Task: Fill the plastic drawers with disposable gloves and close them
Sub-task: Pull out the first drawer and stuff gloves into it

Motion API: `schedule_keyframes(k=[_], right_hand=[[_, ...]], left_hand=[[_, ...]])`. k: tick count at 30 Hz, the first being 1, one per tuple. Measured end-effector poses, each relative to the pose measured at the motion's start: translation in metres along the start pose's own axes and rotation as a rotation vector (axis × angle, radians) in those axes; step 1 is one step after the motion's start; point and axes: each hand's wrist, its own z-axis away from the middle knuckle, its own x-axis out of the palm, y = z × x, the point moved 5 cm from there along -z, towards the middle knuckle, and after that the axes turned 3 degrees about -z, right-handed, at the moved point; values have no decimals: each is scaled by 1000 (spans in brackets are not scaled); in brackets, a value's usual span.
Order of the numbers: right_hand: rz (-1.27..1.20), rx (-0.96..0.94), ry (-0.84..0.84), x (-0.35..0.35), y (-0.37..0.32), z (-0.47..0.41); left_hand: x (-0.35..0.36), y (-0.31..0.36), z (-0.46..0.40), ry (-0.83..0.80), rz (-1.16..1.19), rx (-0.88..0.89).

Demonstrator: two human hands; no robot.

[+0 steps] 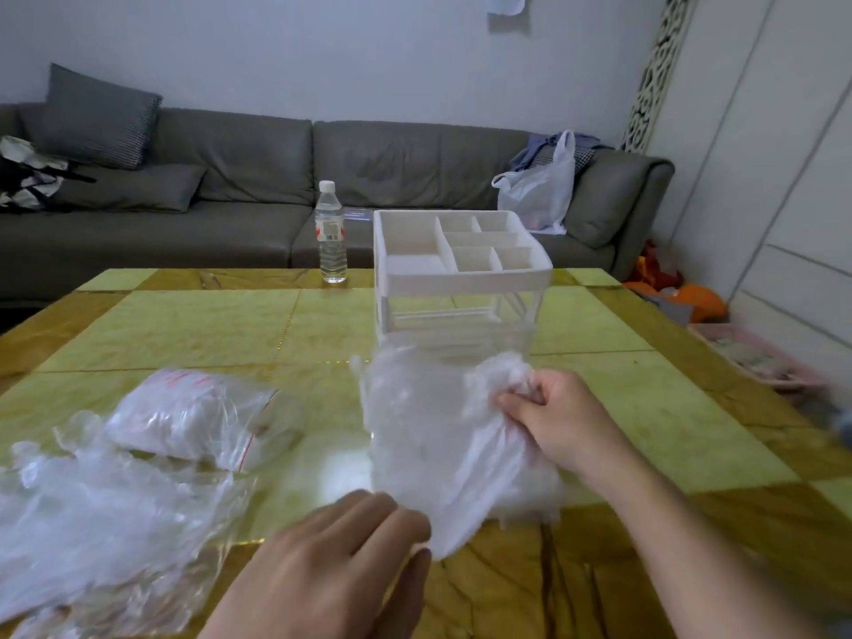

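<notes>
Here, gloves (442, 435) bunched — right hand (548, 417) gripping.

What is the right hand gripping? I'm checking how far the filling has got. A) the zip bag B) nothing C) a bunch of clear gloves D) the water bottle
C: the right hand has its fingers curled round a bunch of clear gloves in front of the organizer, far from the bottle.

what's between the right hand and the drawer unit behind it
In the head view, only the bunch of clear gloves that the right hand grips lies before the drawer unit.
</notes>
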Motion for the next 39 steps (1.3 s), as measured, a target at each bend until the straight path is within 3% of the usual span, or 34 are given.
schedule_keyframes(k=[4, 11, 14, 19, 26, 31, 34, 39], right_hand=[[138, -34, -91, 13, 12, -2], [491, -143, -62, 12, 7, -5], [621, -152, -15, 8, 4, -5], [487, -132, 48, 2, 10, -10], [506, -57, 21, 9, 34, -16], [454, -208, 99, -4, 4, -11], [419, -421, 7, 8, -34, 2], [731, -234, -276, 51, -11, 9]], left_hand=[[16, -1, -59, 2, 64, -97], [106, -47, -89, -620, -207, -517], [114, -55, -90, -632, -222, -549], [119, -54, -99, -647, -248, -514], [151, -63, -92, -798, -168, -525], [166, -66, -89, -838, -231, -480], [163, -63, -90, -835, -203, -485], [152, -54, -87, -828, -224, -447]])
